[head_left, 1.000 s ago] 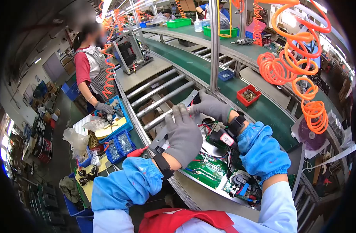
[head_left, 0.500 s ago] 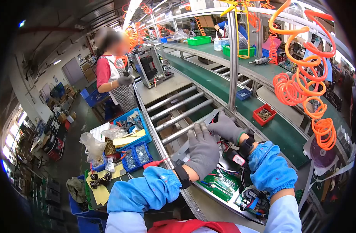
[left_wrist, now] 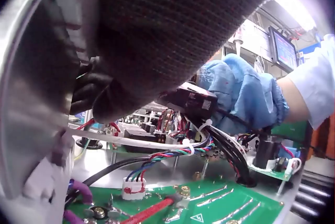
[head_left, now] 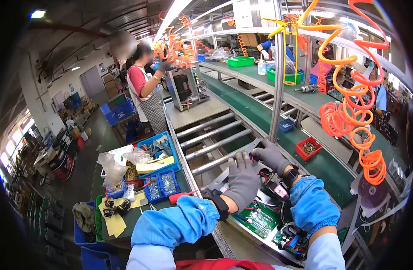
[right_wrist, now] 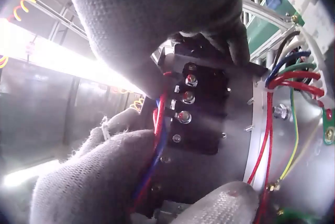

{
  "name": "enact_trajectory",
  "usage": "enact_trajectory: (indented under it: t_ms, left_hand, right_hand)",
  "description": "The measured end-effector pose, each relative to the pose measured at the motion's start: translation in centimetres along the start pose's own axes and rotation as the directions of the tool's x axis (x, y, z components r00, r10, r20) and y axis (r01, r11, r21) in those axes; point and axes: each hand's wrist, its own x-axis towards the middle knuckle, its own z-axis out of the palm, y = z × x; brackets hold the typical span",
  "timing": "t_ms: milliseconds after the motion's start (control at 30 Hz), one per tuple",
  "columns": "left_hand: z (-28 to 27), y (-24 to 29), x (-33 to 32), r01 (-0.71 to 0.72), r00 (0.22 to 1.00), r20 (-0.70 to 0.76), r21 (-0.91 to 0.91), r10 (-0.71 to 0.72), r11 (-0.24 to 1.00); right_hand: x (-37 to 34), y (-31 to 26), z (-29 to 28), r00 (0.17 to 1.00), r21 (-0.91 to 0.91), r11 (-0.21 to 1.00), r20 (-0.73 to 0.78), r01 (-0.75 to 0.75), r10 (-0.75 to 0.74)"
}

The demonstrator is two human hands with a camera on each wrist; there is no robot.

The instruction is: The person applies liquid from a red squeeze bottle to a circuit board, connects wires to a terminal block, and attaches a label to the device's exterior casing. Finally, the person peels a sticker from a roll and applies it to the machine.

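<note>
A grey metal panel [head_left: 217,182] stands along the far-left edge of an open electrical unit. My gloved left hand [head_left: 243,183] grips its upper edge, fingers extended over the outer side and thumb on the inner face. At the panel's far end, my gloved right hand [head_left: 271,157] holds it with bent fingers, close to red and blue wires [right_wrist: 163,103]. The right wrist view shows a black terminal block [right_wrist: 201,108] with several screws on the panel. Below the hands lies a green circuit board [left_wrist: 209,200] with a bundle of wires [left_wrist: 167,156].
Metal rollers [head_left: 220,135] stretch beyond the unit. To the left are blue bins of screws [head_left: 163,185] and a red-handled tool [head_left: 183,196]. A red bin [head_left: 308,149] sits on the green belt at right. Orange coiled hoses [head_left: 350,112] hang at right; another person [head_left: 145,92] stands at far left.
The head view has tilted up, so the scene sits lower and further right. Both hands stay at the panel with little shift. The other person has raised an arm from the bins.
</note>
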Motion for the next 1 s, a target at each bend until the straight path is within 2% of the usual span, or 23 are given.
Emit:
enact_trajectory:
  t_ms: [100, 200, 400, 500, 600, 633, 733, 767, 833, 867, 933, 1000]
  left_hand:
    - [0.1, 0.0, -0.1, -0.009, 0.999, -0.031, -0.026, 0.008, 1.0]
    - [0.5, -0.1, -0.2, -0.018, 0.998, -0.066, -0.04, 0.015, 0.999]
    - [0.2, -0.2, -0.1, -0.021, 0.999, -0.05, -0.068, 0.018, 0.997]
    - [0.3, -0.3, -0.1, -0.018, 0.997, -0.079, -0.06, 0.013, 0.998]
    - [0.3, -0.2, -0.2, -0.012, 0.997, -0.082, -0.059, 0.008, 0.998]
    - [0.0, -0.3, -0.1, -0.015, 0.998, -0.069, -0.062, 0.011, 0.998]
    - [0.6, -0.4, 0.0, -0.016, 0.995, -0.099, -0.105, 0.006, 0.994]
    - [0.5, -0.6, 0.1, -0.019, 0.993, -0.114, -0.128, 0.004, 0.992]
    - [1.2, -0.9, 0.0, -0.034, 0.989, -0.144, -0.131, 0.015, 0.991]
    - [0.3, -1.6, 0.0, -0.056, 0.995, -0.083, -0.124, 0.046, 0.991]
    - [-2.2, -4.1, 0.3, -0.099, 0.986, 0.096, -0.293, 0.133, 0.951]
    - [-4.5, -8.7, 1.1, -0.138, 0.883, 0.309, -0.55, 0.354, 0.824]
  right_hand:
    - [-0.5, -1.6, 0.5, 0.993, -0.178, 0.983, -0.11, -0.052, 0.033]
    - [-1.1, -3.8, 1.2, 0.979, -0.389, 0.915, -0.201, -0.108, 0.03]
    - [-1.7, -3.1, 1.7, 0.976, -0.375, 0.925, -0.215, -0.066, -0.018]
    - [-1.5, -1.5, 1.5, 0.976, -0.254, 0.967, -0.217, -0.026, -0.031]
    - [-1.0, -1.4, 0.7, 0.991, -0.214, 0.977, -0.131, -0.009, -0.02]
    - [-0.7, -1.4, 0.8, 0.99, -0.274, 0.961, -0.144, -0.039, -0.001]
    - [-0.7, -1.6, 0.6, 0.991, -0.272, 0.962, -0.126, 0.001, -0.036]
    - [-1.5, -2.6, 0.1, 0.995, -0.194, 0.98, -0.083, 0.033, -0.05]
    - [-0.7, -1.3, 0.2, 0.99, -0.194, 0.974, -0.052, 0.121, -0.134]
    - [-0.3, -0.5, 0.1, 0.982, -0.19, 0.967, -0.048, 0.17, -0.182]
    - [-1.7, -3.2, -1.2, 0.99, -0.389, 0.911, 0.068, 0.14, -0.123]
    - [-2.1, -4.9, -2.9, 0.994, -0.43, 0.898, 0.094, 0.089, -0.054]
